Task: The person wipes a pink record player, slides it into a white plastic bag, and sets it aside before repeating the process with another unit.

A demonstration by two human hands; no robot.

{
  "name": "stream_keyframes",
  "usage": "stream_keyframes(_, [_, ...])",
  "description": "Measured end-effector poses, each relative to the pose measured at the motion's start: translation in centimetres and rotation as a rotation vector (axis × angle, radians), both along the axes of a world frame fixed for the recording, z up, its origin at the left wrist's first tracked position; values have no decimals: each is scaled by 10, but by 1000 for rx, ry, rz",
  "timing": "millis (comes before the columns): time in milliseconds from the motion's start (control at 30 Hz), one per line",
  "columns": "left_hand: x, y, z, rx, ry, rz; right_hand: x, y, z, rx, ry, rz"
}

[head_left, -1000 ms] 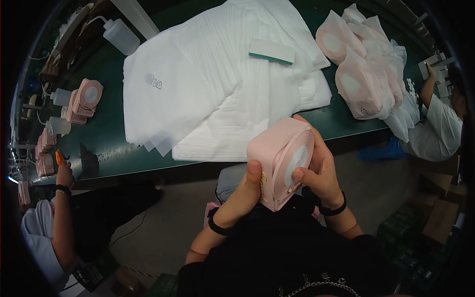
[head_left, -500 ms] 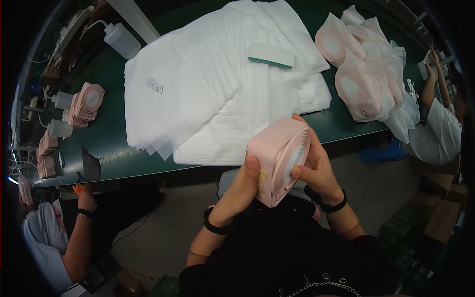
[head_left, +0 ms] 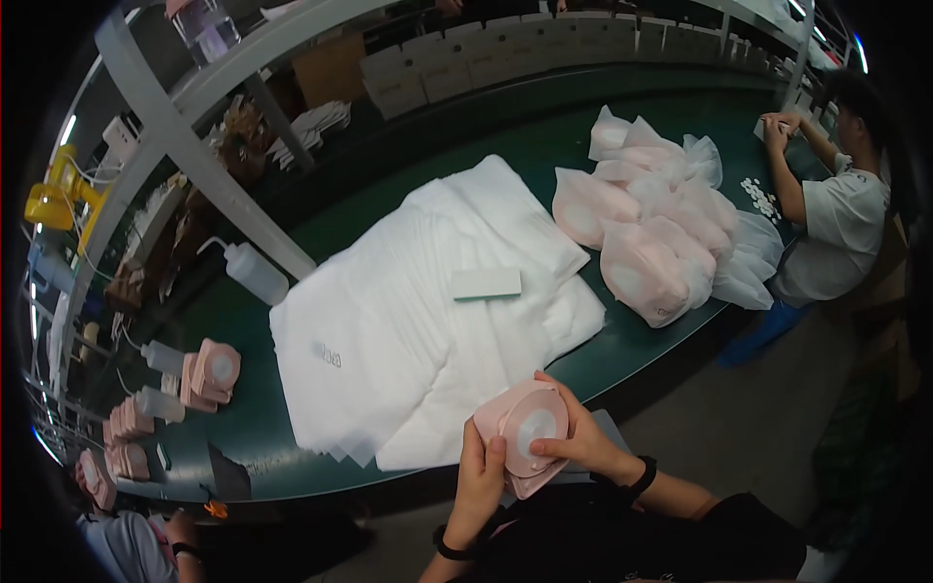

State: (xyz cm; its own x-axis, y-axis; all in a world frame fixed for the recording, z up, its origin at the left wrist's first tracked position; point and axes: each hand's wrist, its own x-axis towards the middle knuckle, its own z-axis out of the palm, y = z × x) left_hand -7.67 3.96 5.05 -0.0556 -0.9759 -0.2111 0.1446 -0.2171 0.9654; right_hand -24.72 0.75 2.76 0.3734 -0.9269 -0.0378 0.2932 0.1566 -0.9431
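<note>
Over the front edge of the bench, I hold a pink boxy device (head_left: 521,416) with a round grille and a pale disc in its middle. My left hand (head_left: 480,474) grips its left side, thumb on the front. My right hand (head_left: 590,445) wraps the right side, its thumb lying on the round front. Just beyond my hands lies a wide stack of thin white packing sheets or bags (head_left: 379,330); which of the two I cannot tell. A white block with a green underside (head_left: 486,284) rests on the stack. Several pink devices in translucent white bags (head_left: 661,238) are heaped at its right.
Unbagged pink devices (head_left: 211,374) and squeeze bottles (head_left: 256,274) stand on the green bench (head_left: 248,428) at left. A grey metal frame post (head_left: 228,199) rises behind them. Co-workers sit at right (head_left: 831,223) and lower left (head_left: 121,544). White boxes (head_left: 486,53) line the back.
My view has tilted up, so the bench sits lower and more of the background shows. The device has turned so its round front faces me more. Both hands have kept hold of it.
</note>
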Motion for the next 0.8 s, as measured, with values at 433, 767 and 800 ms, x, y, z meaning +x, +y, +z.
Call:
stream_keyframes(433, [-17, -4, -5, -116, -40, 110, 3, 2, 3, -145, 74, -109])
stream_keyframes(767, [-26, 2, -8, -117, 31, 120, 0, 19, 15, -70, 109, -194])
stream_keyframes(800, [-25, 2, -8, -98, 42, 109, 0, 19, 13, -62, 112, -186])
